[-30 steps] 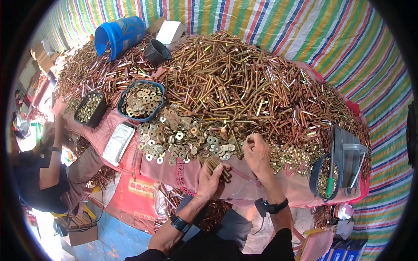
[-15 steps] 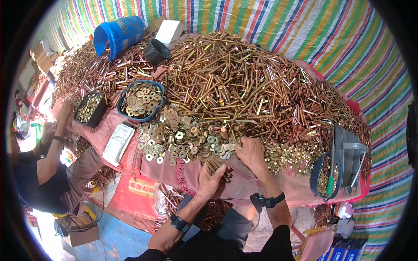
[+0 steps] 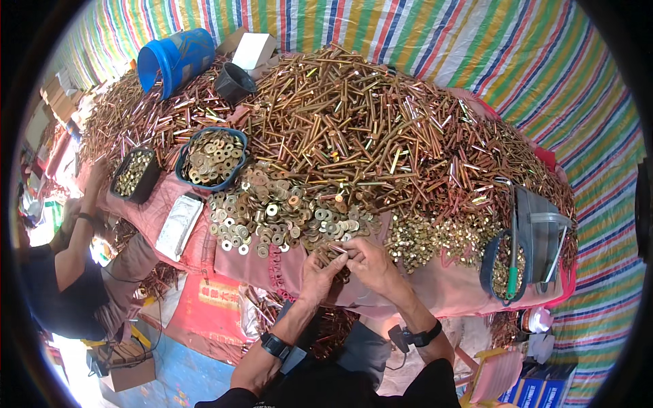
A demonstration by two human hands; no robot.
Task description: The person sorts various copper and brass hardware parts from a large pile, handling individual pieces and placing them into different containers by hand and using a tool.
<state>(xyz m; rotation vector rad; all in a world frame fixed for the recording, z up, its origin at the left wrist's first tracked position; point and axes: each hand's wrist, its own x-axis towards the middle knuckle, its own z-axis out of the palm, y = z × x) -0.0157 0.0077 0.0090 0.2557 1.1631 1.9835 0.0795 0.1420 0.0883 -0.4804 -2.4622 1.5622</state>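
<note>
My left hand (image 3: 320, 277) is closed around a bunch of brassy bolts (image 3: 329, 254), partly hidden by the fingers. Against it, my right hand (image 3: 371, 267) has its fingers pinched on a bolt (image 3: 338, 249) whose end shows between the two hands. Just beyond them lies a heap of flat round washers (image 3: 272, 211). Behind that rises a large pile of long golden bolts (image 3: 354, 129). Small brassy nuts (image 3: 435, 238) are spread to the right of my right hand.
Blue-rimmed basin (image 3: 179, 170) holds washers; dark tub (image 3: 145, 193) holds nuts. At right are a nut-filled container (image 3: 487, 272) and a grey scoop-like bin (image 3: 537, 238). Blue bucket (image 3: 153, 68) lies tipped at back left. Another person's arm (image 3: 80, 231) reaches in at left.
My right hand has come back from the edge of the bolt and washer piles to meet my left hand. The left hand still holds its bunch of bolts, and the view has shifted slightly.
</note>
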